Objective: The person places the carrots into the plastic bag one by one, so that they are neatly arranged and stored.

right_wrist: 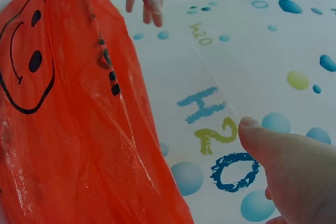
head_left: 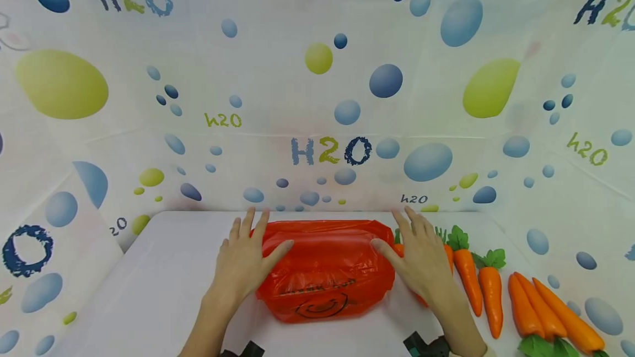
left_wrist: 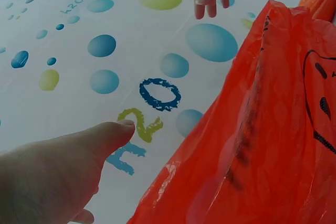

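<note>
Between the person's two hands, close to the far edge of a white table (head_left: 144, 285), lies a red plastic bag (head_left: 324, 266), creased and marked with black print. The left hand (head_left: 243, 260) is at its left side and the right hand (head_left: 424, 252) at its right, fingers outstretched and spread, and neither grips anything. Both wrist views show the thumb apart from the plastic (whether any finger brushes it, one cannot tell). The step in hand looks like readying the bag, with no hold on it taken. Next, by this reading, the move calls for finding a loose edge and pinching it, since thin film would probably slip from flat fingers. Carrots (head_left: 491, 299) lie to the right, some partly hidden by the right hand.
</note>
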The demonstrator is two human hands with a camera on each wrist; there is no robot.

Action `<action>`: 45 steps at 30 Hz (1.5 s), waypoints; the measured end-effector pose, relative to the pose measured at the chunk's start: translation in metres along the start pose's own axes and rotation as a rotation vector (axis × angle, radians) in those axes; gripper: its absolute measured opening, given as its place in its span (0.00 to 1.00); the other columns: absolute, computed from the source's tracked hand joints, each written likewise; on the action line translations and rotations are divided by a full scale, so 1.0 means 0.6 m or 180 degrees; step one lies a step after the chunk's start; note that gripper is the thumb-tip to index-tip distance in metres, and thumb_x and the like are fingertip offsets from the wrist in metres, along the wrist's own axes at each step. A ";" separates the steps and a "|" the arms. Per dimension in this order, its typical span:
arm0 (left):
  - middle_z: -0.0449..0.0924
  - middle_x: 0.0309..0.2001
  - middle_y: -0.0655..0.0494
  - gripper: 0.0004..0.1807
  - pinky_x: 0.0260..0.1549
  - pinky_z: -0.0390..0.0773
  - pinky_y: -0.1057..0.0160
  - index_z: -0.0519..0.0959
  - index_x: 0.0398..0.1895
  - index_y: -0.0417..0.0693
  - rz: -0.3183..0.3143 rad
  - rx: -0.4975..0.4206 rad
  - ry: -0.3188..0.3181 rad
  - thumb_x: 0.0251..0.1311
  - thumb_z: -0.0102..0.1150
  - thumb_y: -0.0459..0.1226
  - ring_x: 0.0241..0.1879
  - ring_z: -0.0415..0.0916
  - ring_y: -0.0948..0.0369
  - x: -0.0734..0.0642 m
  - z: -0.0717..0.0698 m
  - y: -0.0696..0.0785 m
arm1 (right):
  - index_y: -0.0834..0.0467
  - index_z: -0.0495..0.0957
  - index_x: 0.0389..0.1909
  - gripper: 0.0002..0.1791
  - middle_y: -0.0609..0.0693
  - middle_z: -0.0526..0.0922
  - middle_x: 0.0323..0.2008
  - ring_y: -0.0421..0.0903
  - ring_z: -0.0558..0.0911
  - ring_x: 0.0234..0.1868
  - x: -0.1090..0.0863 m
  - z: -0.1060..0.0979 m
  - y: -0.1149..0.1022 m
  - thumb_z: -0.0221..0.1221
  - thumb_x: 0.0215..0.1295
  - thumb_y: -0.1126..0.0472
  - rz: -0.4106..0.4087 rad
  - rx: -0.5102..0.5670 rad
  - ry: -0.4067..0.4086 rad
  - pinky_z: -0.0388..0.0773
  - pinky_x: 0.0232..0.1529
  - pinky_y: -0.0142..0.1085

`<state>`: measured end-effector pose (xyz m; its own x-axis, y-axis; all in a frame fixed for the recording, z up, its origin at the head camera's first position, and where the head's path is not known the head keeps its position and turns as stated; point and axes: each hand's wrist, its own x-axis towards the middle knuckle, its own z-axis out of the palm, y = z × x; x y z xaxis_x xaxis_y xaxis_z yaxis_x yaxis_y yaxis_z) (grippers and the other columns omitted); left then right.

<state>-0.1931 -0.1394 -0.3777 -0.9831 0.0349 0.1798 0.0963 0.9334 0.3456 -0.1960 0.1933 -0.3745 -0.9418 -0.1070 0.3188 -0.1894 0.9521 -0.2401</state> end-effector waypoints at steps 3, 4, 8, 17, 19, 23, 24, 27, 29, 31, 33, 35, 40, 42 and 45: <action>0.46 0.80 0.39 0.54 0.60 0.66 0.27 0.49 0.81 0.52 0.0016 0.0045 0.0036 0.60 0.37 0.75 0.74 0.50 0.31 0.000 -0.002 -0.003 | 0.53 0.55 0.78 0.50 0.61 0.56 0.77 0.66 0.59 0.74 0.001 0.000 0.002 0.46 0.65 0.24 0.0013 0.0059 0.0024 0.61 0.66 0.70; 0.46 0.80 0.38 0.54 0.59 0.67 0.27 0.50 0.81 0.52 0.0020 0.0048 0.0043 0.60 0.38 0.75 0.74 0.51 0.31 0.000 -0.003 -0.004 | 0.54 0.55 0.78 0.50 0.62 0.56 0.77 0.66 0.59 0.73 0.001 0.000 0.002 0.46 0.65 0.25 0.0015 0.0076 0.0032 0.62 0.66 0.70; 0.47 0.79 0.38 0.52 0.55 0.73 0.30 0.50 0.81 0.52 -0.0005 0.0014 0.0031 0.61 0.40 0.73 0.72 0.55 0.32 0.002 -0.002 -0.009 | 0.54 0.56 0.77 0.48 0.62 0.57 0.76 0.67 0.61 0.73 0.002 0.001 0.003 0.50 0.66 0.28 0.0029 0.0107 0.0050 0.63 0.65 0.71; 0.48 0.78 0.37 0.51 0.49 0.77 0.30 0.52 0.80 0.52 -0.0149 -0.0055 0.0000 0.62 0.47 0.69 0.68 0.61 0.33 0.005 0.000 -0.019 | 0.57 0.56 0.77 0.46 0.63 0.59 0.75 0.67 0.62 0.72 0.005 0.008 0.012 0.52 0.68 0.32 0.0073 0.0101 0.0059 0.64 0.64 0.70; 0.50 0.78 0.36 0.49 0.47 0.79 0.31 0.53 0.80 0.50 -0.0164 -0.0066 0.0017 0.63 0.48 0.67 0.67 0.64 0.33 0.005 0.000 -0.021 | 0.58 0.56 0.77 0.46 0.64 0.60 0.75 0.67 0.61 0.72 0.006 0.008 0.015 0.50 0.69 0.32 0.0095 0.0112 0.0045 0.65 0.64 0.69; 0.53 0.76 0.34 0.46 0.43 0.81 0.33 0.53 0.79 0.46 -0.0215 -0.0083 0.0060 0.66 0.52 0.60 0.64 0.68 0.32 0.005 -0.001 -0.027 | 0.58 0.55 0.77 0.45 0.64 0.59 0.75 0.67 0.61 0.73 0.007 0.008 0.019 0.46 0.71 0.32 0.0130 0.0158 0.0000 0.64 0.65 0.69; 0.54 0.75 0.34 0.45 0.43 0.81 0.34 0.54 0.79 0.46 -0.0228 -0.0086 0.0075 0.66 0.53 0.59 0.63 0.68 0.32 0.005 -0.001 -0.028 | 0.58 0.55 0.77 0.44 0.65 0.59 0.75 0.67 0.61 0.73 0.007 0.008 0.020 0.46 0.72 0.32 0.0141 0.0168 -0.0016 0.64 0.65 0.69; 0.56 0.74 0.33 0.44 0.42 0.82 0.35 0.54 0.78 0.45 -0.0260 -0.0107 0.0116 0.66 0.54 0.56 0.61 0.71 0.32 0.005 -0.001 -0.032 | 0.57 0.54 0.78 0.43 0.64 0.59 0.75 0.67 0.61 0.73 0.008 0.008 0.024 0.44 0.73 0.34 0.0172 0.0191 -0.0053 0.63 0.65 0.69; 0.58 0.73 0.32 0.43 0.42 0.82 0.36 0.55 0.78 0.45 -0.0289 -0.0112 0.0124 0.67 0.54 0.55 0.59 0.74 0.33 0.005 0.000 -0.035 | 0.57 0.53 0.78 0.41 0.63 0.59 0.75 0.66 0.61 0.73 0.009 0.010 0.027 0.44 0.75 0.36 0.0171 0.0202 -0.0063 0.64 0.65 0.69; 0.60 0.72 0.32 0.42 0.41 0.83 0.37 0.55 0.78 0.44 -0.0323 -0.0110 0.0120 0.67 0.54 0.54 0.57 0.76 0.34 0.006 0.001 -0.036 | 0.56 0.53 0.78 0.38 0.63 0.60 0.75 0.66 0.62 0.72 0.009 0.013 0.030 0.45 0.76 0.39 0.0143 0.0220 -0.0035 0.65 0.65 0.68; 0.63 0.70 0.32 0.42 0.40 0.83 0.38 0.55 0.78 0.44 -0.0360 -0.0110 0.0110 0.67 0.54 0.53 0.55 0.78 0.35 0.007 0.002 -0.037 | 0.56 0.54 0.78 0.36 0.64 0.61 0.74 0.65 0.64 0.71 0.009 0.017 0.032 0.45 0.77 0.43 0.0098 0.0236 0.0008 0.66 0.65 0.67; 0.66 0.68 0.32 0.41 0.40 0.84 0.39 0.56 0.78 0.44 -0.0377 -0.0126 0.0108 0.67 0.55 0.53 0.54 0.79 0.36 0.007 0.002 -0.038 | 0.57 0.55 0.77 0.33 0.64 0.62 0.73 0.65 0.65 0.70 0.009 0.020 0.034 0.45 0.78 0.47 0.0054 0.0232 0.0041 0.66 0.65 0.67; 0.72 0.64 0.31 0.40 0.40 0.84 0.38 0.59 0.76 0.42 -0.0376 -0.0150 0.0087 0.67 0.55 0.52 0.52 0.80 0.36 0.006 0.005 -0.040 | 0.59 0.56 0.77 0.31 0.66 0.65 0.70 0.66 0.68 0.68 0.011 0.023 0.038 0.46 0.78 0.53 -0.0001 0.0188 0.0059 0.69 0.64 0.65; 0.73 0.63 0.31 0.39 0.41 0.84 0.39 0.60 0.75 0.41 -0.0371 -0.0144 0.0094 0.67 0.55 0.52 0.52 0.80 0.36 0.006 0.006 -0.041 | 0.60 0.56 0.76 0.30 0.66 0.66 0.69 0.66 0.69 0.66 0.013 0.025 0.039 0.47 0.78 0.55 -0.0010 0.0175 0.0076 0.70 0.63 0.64; 0.75 0.61 0.31 0.37 0.43 0.83 0.38 0.64 0.72 0.37 -0.0379 -0.0153 0.0122 0.67 0.55 0.51 0.53 0.80 0.37 0.006 0.008 -0.041 | 0.60 0.57 0.76 0.29 0.67 0.68 0.68 0.66 0.71 0.64 0.015 0.027 0.042 0.48 0.77 0.58 -0.0009 0.0137 0.0085 0.73 0.61 0.62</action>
<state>-0.1997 -0.1608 -0.3899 -0.9814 -0.0898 0.1696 -0.0126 0.9120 0.4101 -0.2136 0.2117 -0.3929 -0.9335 -0.1015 0.3438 -0.2046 0.9384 -0.2783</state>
